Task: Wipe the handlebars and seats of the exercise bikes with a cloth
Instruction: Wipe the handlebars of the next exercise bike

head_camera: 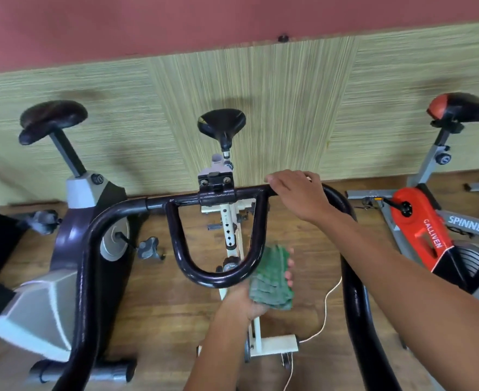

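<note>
Head view, left hand: I see my left hand low in the centre, fingers curled around a folded green cloth, gripping it.
Head view, cloth: it is pressed against the lower right curve of the inner U-shaped loop of the black tubular handlebars, with fingertips showing past its right edge.
Head view, right hand: my right hand sits on the top crossbar where it bends at the right, fingers wrapped over the tube, holding it.
Head view, bike: the handlebars clamp to a white metal frame; its black saddle stands beyond, apart from both hands.
Head view, neighbours: a grey and black exercise bike with a dark seat stands left; a red and grey spinner bike with a red and black seat stands right.
Head view, floor: a thin white cord trails over the brown wooden floor.
Head view, wall: striped yellow-green panels behind the saddles.
</note>
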`<state>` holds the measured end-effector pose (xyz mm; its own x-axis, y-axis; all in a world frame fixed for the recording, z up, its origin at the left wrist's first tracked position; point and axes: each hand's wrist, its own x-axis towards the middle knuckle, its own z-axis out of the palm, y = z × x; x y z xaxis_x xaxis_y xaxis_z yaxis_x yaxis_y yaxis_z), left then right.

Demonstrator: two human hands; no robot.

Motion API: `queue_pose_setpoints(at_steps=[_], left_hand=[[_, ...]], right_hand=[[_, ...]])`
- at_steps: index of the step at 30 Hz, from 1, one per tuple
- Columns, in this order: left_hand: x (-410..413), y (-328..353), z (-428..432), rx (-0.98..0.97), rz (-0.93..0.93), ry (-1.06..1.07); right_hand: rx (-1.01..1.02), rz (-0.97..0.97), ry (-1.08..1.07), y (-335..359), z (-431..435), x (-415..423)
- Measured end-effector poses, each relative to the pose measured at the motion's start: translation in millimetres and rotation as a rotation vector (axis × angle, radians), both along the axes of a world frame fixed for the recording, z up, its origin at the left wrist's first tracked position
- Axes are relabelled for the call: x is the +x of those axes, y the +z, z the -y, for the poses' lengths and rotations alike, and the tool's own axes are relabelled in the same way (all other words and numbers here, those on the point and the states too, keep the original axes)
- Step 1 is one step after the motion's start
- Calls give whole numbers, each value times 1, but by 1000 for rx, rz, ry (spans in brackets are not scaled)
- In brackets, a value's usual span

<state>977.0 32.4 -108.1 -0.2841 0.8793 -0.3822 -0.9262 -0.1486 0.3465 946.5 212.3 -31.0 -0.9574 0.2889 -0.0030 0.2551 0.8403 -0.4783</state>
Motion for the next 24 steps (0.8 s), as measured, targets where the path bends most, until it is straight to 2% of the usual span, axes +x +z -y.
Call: queue_pose_setpoints(at_steps=[2, 4, 7, 11, 15, 18, 20, 22, 24], left_hand=[[20, 8, -5, -151, 31, -58], [32, 17, -15, -316, -136, -145], [43, 53, -30, -401, -386, -222], [30, 102, -45, -389, -523, 35], [6, 153, -50, -265, -496, 223], [-12, 177, -51, -224, -498, 290], [-25, 183, -49, -260, -578, 314], [-37, 187, -44, -358, -710, 327], [-51, 189, -38, -567, -975, 272]], right_hand=[[-304, -176, -73, 5, 6, 12], [-599, -275, -131, 10, 11, 27], [-806, -348, -190, 18, 9, 56], [-1084, -398, -312, 32, 7, 77], [-1484, -231, -148, 59, 21, 80], [-1670, -200, -76, 82, 30, 71], [-1720, -212, -77, 89, 31, 60], [-1775, -220, -101, 92, 34, 51], [-1837, -193, -133, 88, 39, 43]])
